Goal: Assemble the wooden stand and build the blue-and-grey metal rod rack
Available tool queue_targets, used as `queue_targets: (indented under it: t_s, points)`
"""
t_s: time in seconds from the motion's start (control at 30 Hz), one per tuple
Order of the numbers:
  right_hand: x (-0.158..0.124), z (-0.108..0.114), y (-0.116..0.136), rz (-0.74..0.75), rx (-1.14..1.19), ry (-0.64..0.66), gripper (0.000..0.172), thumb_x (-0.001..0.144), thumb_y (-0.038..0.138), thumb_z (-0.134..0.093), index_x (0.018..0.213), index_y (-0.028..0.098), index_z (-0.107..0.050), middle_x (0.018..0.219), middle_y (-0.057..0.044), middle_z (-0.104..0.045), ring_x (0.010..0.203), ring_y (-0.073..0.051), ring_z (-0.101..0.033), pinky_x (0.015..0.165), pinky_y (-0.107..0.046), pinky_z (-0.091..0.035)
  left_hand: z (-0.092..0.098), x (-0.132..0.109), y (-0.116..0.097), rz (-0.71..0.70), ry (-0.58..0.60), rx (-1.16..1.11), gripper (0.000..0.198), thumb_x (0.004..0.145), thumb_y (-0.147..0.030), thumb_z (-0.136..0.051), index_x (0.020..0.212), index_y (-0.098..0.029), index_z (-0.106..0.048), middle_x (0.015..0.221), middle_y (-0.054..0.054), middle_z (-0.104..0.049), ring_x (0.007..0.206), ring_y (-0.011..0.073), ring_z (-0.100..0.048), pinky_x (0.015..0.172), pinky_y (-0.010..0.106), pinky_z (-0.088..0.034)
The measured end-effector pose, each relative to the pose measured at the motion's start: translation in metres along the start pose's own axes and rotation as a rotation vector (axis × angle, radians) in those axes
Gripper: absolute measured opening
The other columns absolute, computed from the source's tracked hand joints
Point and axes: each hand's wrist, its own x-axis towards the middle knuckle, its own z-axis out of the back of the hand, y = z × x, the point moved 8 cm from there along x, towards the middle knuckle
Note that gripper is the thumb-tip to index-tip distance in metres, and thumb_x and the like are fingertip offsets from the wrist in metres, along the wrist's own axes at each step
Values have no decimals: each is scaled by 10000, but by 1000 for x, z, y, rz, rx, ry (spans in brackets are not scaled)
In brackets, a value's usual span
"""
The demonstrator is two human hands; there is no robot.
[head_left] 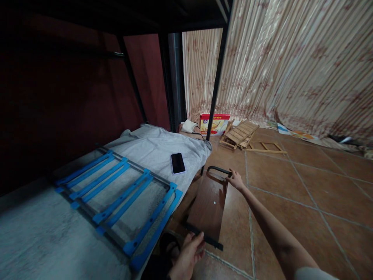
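Note:
A narrow brown wood-grain board with a black metal frame [208, 204] lies slanted low over the floor, beside the bed's edge. At its far end a bent black tube leg sticks out, and my right hand [235, 181] is closed around the frame there. My left hand [190, 249] grips the near black edge bar, thumb on top and the other fingers curled partly out of sight. A blue and grey slatted rack [116, 210] rests on the bed to the left. Further up the bed lies a dark-screened phone [177, 163], face up.
A grey-sheeted bed [151, 136] fills the left, with a black metal post [217, 85] at its corner. Folded wooden slat pieces [240, 134] and a red-and-yellow box [215, 124] lie on the tiled floor [291, 194] near the curtain [291, 58]. My shod foot is close below.

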Motion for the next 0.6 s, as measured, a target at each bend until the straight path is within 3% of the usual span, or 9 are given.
queue_targets:
  t_s: [0.1,0.17,0.27,0.37,0.43,0.5,0.53,0.6]
  points:
    - [-28,9,-20,-40,62,-64,637,842,347,-470,1452,164,-460,1380,-160,-564,1161,-283,-577,1053,-437,-423,22,5,9,50,-81,38,324,710,-302,-879,866,-175,-626,791,30,-713,699,144,-688,631,224,-517]
    - [-47,22,-34,-86,115,-146,662,844,337,-427,1459,89,-426,1399,-209,-542,1214,-311,-543,1085,-456,-395,38,6,12,41,-117,88,336,693,-368,-879,736,-157,-621,684,29,-680,602,123,-640,561,201,-469]
    - [-70,43,-52,-195,374,-258,691,815,360,-451,1426,37,-448,1436,-248,-509,1320,-351,-462,1126,-468,-354,54,-5,2,-80,-114,173,397,656,-473,-867,672,-152,-634,673,47,-673,601,138,-630,544,209,-455]
    - [-91,51,-45,-265,593,-250,596,815,387,-446,1316,87,-562,1345,-210,-603,1257,-323,-535,1080,-428,-420,52,-37,-20,-274,-108,311,383,691,-525,-806,778,-167,-699,805,75,-710,727,193,-680,626,258,-520]
    - [-116,51,-17,-243,668,-233,529,834,405,-429,1252,133,-604,1274,-169,-657,1181,-287,-596,1023,-396,-474,40,-66,-39,-452,-104,426,364,740,-517,-762,918,-201,-741,991,113,-732,906,250,-704,761,312,-565]
    - [-156,40,33,-143,869,-182,479,833,450,-495,1196,171,-635,1260,-130,-677,1173,-269,-613,1002,-380,-495,18,-100,-60,-693,-63,526,385,787,-492,-725,1083,-245,-747,1238,140,-691,1163,298,-646,980,365,-530]
    - [-182,29,63,-83,1021,-116,461,824,475,-552,1174,191,-650,1250,-113,-686,1168,-268,-620,1001,-386,-500,6,-116,-67,-807,-21,580,408,807,-485,-703,1144,-257,-740,1329,143,-652,1271,312,-586,1081,389,-471]
    - [-243,-3,133,36,1231,151,416,829,519,-615,1127,238,-689,1179,-79,-721,1110,-261,-657,973,-400,-522,-14,-140,-76,-949,96,704,429,822,-488,-675,1182,-263,-738,1402,140,-612,1382,339,-491,1198,452,-342]
